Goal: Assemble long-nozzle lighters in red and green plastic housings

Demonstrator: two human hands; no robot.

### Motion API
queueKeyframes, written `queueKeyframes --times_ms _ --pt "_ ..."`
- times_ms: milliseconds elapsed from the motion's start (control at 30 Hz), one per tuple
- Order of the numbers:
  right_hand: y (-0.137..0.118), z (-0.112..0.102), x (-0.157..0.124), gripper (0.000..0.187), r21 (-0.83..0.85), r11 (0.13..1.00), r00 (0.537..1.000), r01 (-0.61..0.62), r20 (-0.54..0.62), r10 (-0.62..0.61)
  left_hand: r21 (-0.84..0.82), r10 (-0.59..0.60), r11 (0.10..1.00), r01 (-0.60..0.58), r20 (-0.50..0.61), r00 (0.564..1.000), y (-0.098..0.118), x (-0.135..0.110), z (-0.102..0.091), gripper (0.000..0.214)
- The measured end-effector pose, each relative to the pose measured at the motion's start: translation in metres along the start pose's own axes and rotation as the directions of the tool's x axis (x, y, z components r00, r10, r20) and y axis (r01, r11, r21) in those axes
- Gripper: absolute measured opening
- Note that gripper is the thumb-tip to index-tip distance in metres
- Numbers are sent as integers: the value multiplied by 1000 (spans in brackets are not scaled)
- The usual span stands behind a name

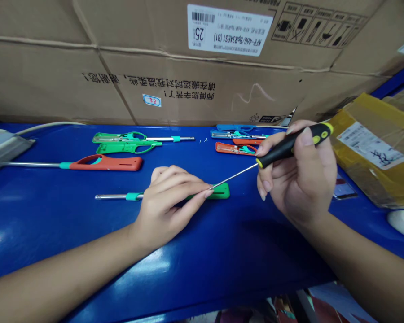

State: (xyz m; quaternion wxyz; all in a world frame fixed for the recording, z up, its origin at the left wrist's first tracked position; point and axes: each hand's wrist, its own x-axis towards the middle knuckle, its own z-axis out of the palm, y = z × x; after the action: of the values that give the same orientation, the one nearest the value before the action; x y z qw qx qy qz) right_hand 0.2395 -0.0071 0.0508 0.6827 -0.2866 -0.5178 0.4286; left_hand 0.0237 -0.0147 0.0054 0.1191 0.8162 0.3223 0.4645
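A green long-nosed lighter (218, 192) lies on the blue table (222, 251); its metal tube (111, 196) points left. My left hand (168, 202) rests on the lighter's body, fingers laid together over it, pressing it down. My right hand (299, 175) grips a screwdriver (289, 144) with a black and yellow handle. Its thin shaft (235, 175) slants down-left, and the tip meets the lighter right at my left fingertips.
An orange lighter (104, 163) and an opened green lighter (128, 141) lie farther back on the left. Opened blue and orange shells (237, 140) lie at the back centre. Cardboard boxes (155, 58) wall the rear. A yellow-taped parcel (373, 152) sits right, a grey device (0, 146) left.
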Motion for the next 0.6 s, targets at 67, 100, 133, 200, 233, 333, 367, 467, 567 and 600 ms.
queueKeyframes --times_ms 67,100,133,200,233,333,367,467,567,600 --pt "0 -1 0 10 9 1000 1000 -24 10 24 1 -2 1000 2 -5 1000 0 0 1 8" --pt "0 -1 0 9 14 999 999 -29 18 29 2 -3 1000 3 -7 1000 0 1 1 8" --pt "0 -2 0 8 17 999 999 -32 28 32 3 -3 1000 3 -7 1000 0 1 1 8" --pt "0 -3 0 10 4 999 999 -34 43 34 7 -4 1000 4 -1 1000 -1 1 1 7" --pt "0 -3 0 11 -5 1000 999 -26 46 26 8 -2 1000 2 1 1000 -1 0 0 7" --pt "-2 -4 0 12 -29 1000 999 -5 53 6 10 10 1000 -10 8 1000 0 1 0 8" --pt "-3 -4 -1 12 -34 999 998 11 55 -9 11 16 1000 -16 11 1000 0 1 0 8" --pt "-6 -3 -2 14 -60 996 997 64 40 -62 21 31 999 -31 20 999 1 1 0 7" --pt "-9 -3 -2 14 -77 992 995 96 17 -95 26 30 999 -30 23 999 1 1 0 6" --pt "-9 -3 -2 13 -79 992 995 103 17 -102 27 26 999 -27 22 999 1 1 0 6"
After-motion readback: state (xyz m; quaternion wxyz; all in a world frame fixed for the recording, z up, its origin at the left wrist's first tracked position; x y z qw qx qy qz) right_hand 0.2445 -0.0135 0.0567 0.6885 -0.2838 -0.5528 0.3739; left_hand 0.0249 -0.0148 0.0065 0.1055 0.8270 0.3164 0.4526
